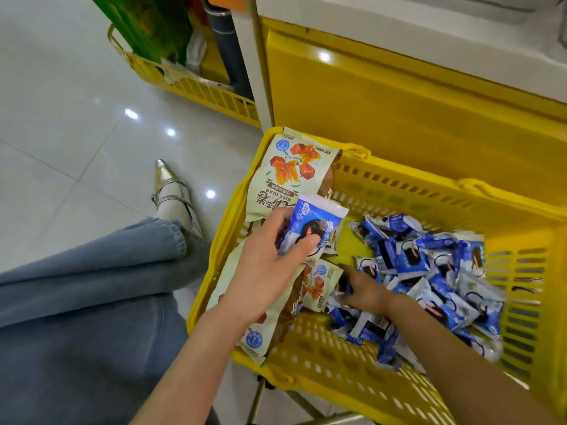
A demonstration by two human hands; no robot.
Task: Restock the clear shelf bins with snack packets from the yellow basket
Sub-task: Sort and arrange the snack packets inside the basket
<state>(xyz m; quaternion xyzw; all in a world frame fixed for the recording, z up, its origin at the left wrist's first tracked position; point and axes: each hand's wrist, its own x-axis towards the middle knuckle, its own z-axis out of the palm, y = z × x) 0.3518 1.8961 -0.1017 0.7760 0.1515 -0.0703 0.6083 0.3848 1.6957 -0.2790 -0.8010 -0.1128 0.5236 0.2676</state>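
Note:
A yellow basket (399, 185) sits low in front of me, filled with several small blue snack packets (429, 271) and a few large cream packets (291, 170) along its left wall. My left hand (270, 265) grips a blue snack packet (316, 222) above the basket's left side, thumb pressed on its front. My right hand (362, 289) reaches down into the pile and its fingers close on another blue packet (343, 285), partly hidden under the hand. No clear shelf bin is in view.
A yellow shelf base panel (399, 96) rises right behind the basket. A second yellow basket (196, 84) with a green bag stands at the back left on the glossy tiled floor. My leg in blue jeans (92, 286) and a silver shoe lie left of the basket.

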